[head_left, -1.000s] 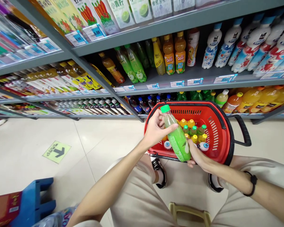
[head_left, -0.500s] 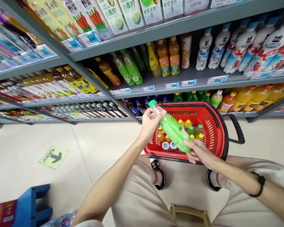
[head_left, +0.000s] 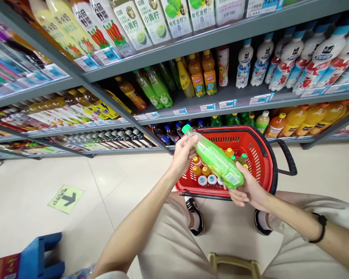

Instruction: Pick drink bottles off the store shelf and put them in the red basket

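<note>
A green drink bottle (head_left: 213, 157) with a green cap lies slantwise between my two hands, above the shopping basket. My left hand (head_left: 184, 153) is closed around its neck, just below the cap. Near the base, my right hand (head_left: 247, 188) grips the lower end, fingers underneath and thumb on top. A barcode on the label faces me. Beneath stands the red shopping basket (head_left: 260, 155) with a black rim, on the floor between my feet. Several small bottles stand in it, among them white-capped bottles (head_left: 212, 179) and an orange-capped bottle (head_left: 206, 171); the green bottle hides some of them.
Grey shelves (head_left: 174, 112) of bottled drinks run along behind the basket. Two similar green bottles (head_left: 159, 87) stand on the middle shelf. The basket's black handle (head_left: 292, 161) sticks out to the right. A blue stool-like object (head_left: 42, 254) is at lower left, near a floor arrow sticker (head_left: 66, 198).
The green bottle has been rolled in my hands, so a different side of the label, with its barcode, now faces up. My right hand has shifted slightly at the base.
</note>
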Available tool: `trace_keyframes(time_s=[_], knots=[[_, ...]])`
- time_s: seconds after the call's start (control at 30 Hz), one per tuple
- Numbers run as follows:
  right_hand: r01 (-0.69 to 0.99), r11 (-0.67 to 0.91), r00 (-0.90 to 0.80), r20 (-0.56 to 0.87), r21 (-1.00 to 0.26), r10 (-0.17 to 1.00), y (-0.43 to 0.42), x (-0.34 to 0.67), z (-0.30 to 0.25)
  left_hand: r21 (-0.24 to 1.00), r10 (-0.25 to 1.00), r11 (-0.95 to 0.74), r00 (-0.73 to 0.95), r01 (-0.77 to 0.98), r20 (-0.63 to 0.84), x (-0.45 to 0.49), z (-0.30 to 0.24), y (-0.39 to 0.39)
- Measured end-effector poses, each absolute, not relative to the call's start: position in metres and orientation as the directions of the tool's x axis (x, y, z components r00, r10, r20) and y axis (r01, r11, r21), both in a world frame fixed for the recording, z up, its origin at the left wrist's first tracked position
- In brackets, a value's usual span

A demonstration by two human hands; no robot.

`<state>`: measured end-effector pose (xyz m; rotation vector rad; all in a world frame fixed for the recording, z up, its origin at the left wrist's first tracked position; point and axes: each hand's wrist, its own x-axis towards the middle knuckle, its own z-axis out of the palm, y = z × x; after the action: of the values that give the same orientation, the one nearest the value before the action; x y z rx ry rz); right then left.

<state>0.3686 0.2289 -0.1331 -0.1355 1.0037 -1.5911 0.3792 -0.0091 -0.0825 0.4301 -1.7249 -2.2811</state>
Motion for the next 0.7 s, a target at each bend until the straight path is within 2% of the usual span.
trace_keyframes(time_s=[0.17,0.27,0.37,0.47,0.57,0.63,0.7], knots=[[0.795,0.053,-0.288,-0.452,-0.605,-0.844,0.226,0.363,-0.125,0.953,-0.407,-0.302,-0.909,0.037,-0.093,0.378,-0.083,-0.011],[0.759,0.014,-0.299,-0.368,-0.651,-0.881,0.221,0.363,-0.116,0.955,-0.464,-0.294,-0.880,0.040,-0.106,0.376,-0.085,-0.016],[0.728,-0.036,-0.332,-0.305,-0.685,-0.893,0.214,0.366,-0.112,0.976,-0.540,-0.206,-0.840,0.073,-0.052,0.374,-0.088,-0.022],[0.653,-0.075,-0.461,-0.318,-0.753,-0.829,0.208,0.368,-0.114,0.982,-0.559,-0.174,-0.828,0.075,-0.036,0.373,-0.090,-0.027],[0.546,-0.115,-0.589,-0.283,-0.830,-0.757,0.202,0.369,-0.118,0.976,-0.548,-0.214,-0.833,0.048,-0.079,0.374,-0.088,-0.030],[0.494,-0.104,-0.632,-0.274,-0.863,-0.725,0.201,0.369,-0.122,0.970,-0.544,-0.241,-0.833,0.038,-0.102,0.374,-0.087,-0.033],[0.403,-0.061,-0.683,-0.255,-0.913,-0.685,0.201,0.371,-0.126,0.982,-0.535,-0.186,-0.841,0.028,-0.077,0.374,-0.089,-0.036]])
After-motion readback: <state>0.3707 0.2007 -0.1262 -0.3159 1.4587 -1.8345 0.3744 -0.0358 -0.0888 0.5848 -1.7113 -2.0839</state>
